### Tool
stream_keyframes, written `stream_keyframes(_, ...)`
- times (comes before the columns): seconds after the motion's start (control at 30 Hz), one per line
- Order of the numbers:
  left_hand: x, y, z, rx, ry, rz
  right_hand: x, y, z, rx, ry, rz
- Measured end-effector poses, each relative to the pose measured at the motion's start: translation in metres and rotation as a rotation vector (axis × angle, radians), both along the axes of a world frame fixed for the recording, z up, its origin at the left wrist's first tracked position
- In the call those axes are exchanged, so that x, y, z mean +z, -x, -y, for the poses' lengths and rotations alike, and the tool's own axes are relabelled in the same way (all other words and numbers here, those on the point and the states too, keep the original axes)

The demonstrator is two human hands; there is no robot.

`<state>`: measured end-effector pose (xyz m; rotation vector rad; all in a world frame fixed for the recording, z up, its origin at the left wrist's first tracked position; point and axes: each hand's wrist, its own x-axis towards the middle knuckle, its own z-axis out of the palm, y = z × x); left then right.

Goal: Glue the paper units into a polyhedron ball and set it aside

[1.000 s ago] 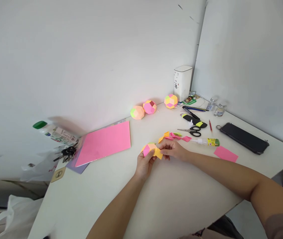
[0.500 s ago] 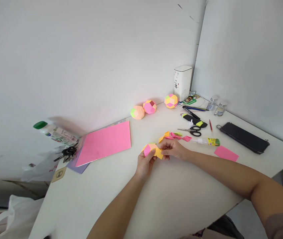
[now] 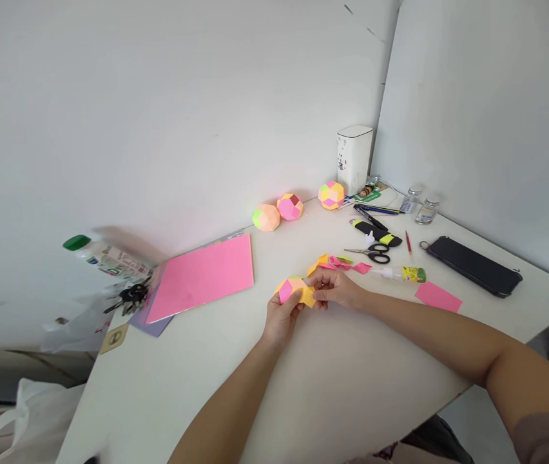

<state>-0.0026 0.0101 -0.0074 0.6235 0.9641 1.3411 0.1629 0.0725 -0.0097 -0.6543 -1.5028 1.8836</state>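
Observation:
Between my hands is a partly rounded paper ball (image 3: 286,290) made of pink, peach and yellow facets. My left hand (image 3: 281,321) grips it from the left, thumb pressed on the front. The fingers of my right hand (image 3: 335,289) pinch a yellow flap at its right side. Just behind my right hand lie folded paper pieces (image 3: 339,263) in orange, pink and green. A glue bottle (image 3: 404,274) with a green end lies to the right, and black-handled scissors (image 3: 377,254) lie beyond it. The inside of the held ball is hidden.
Three finished-looking paper balls (image 3: 290,207) sit along the wall. Pink paper sheets (image 3: 207,277) lie at left near keys (image 3: 134,295) and a tilted bottle (image 3: 105,258). Rightward are a box cutter (image 3: 375,232), a pink slip (image 3: 439,296), a black phone (image 3: 472,265) and two glass jars (image 3: 428,211).
The yellow flap at the ball's right side has shifted slightly under my right fingers. Both hands keep nearly the same place and grip.

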Motion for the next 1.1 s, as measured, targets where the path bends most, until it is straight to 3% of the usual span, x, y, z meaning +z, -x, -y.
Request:
stream_keyframes(0.4,0.0015,-0.0018,0.0003,0.033,0.012,-0.024,0.0005,0.0004,0.0008,0.009,-0.003,-0.006)
stream_keyframes(1.1,0.0002,-0.0001,0.0017,-0.022,-0.009,-0.070,0.0014,-0.0008,0.0000,0.034,0.012,0.007)
